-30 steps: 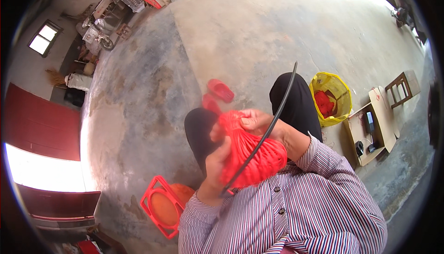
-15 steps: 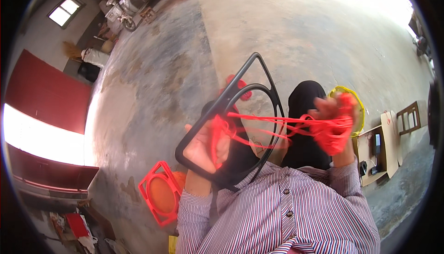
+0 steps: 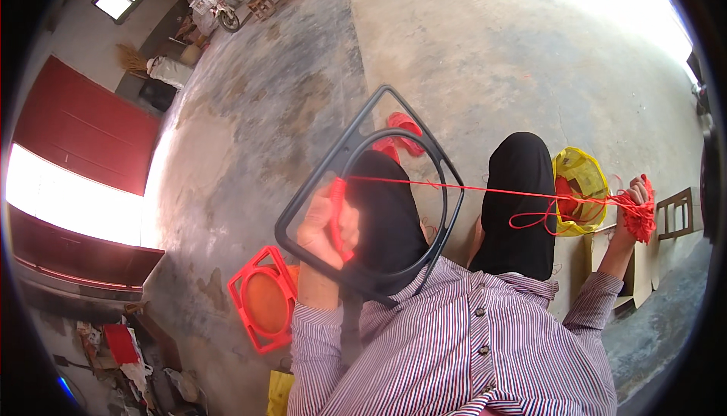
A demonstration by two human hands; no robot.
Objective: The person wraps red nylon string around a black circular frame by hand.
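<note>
Your left grip [image 3: 329,223] is clamped on that black plastic diamond frame [image 3: 331,158], right grip [image 3: 636,192] round bunched red cord [image 3: 644,223] right of it; I'd pull evenly, avoid snags

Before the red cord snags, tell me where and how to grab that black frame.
Grip the black frame probably best by its top corner, coming from the far side. That corner points away from the body, its gap leaves finger room, and it stands clear of the left hand and the red cord stretched to the right hand.
</note>
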